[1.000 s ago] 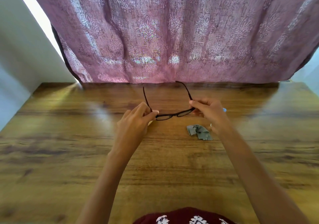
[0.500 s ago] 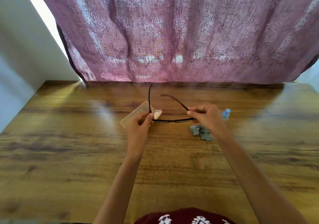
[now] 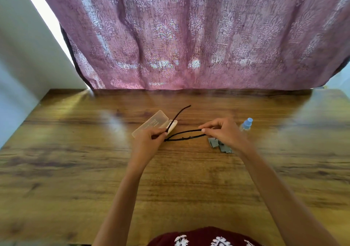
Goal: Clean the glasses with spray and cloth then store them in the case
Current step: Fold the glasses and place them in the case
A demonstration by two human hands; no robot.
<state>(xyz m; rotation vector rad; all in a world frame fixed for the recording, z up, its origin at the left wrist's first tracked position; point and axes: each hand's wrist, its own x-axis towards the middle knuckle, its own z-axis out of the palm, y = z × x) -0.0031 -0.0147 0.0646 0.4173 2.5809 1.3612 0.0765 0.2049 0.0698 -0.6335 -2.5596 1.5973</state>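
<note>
The glasses (image 3: 186, 137) are being pinched at both ends just above the table (image 3: 75, 151) by the left hand (image 3: 149, 141) and right hand (image 3: 225, 133), and each temple is best being folded slowly, flat, before casing.

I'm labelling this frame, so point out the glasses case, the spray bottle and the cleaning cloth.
glasses case (image 3: 151, 125): head view, on its clear lid.
spray bottle (image 3: 247, 123): head view, on its blue cap.
cleaning cloth (image 3: 213, 144): head view, on its left grey fold.
</note>
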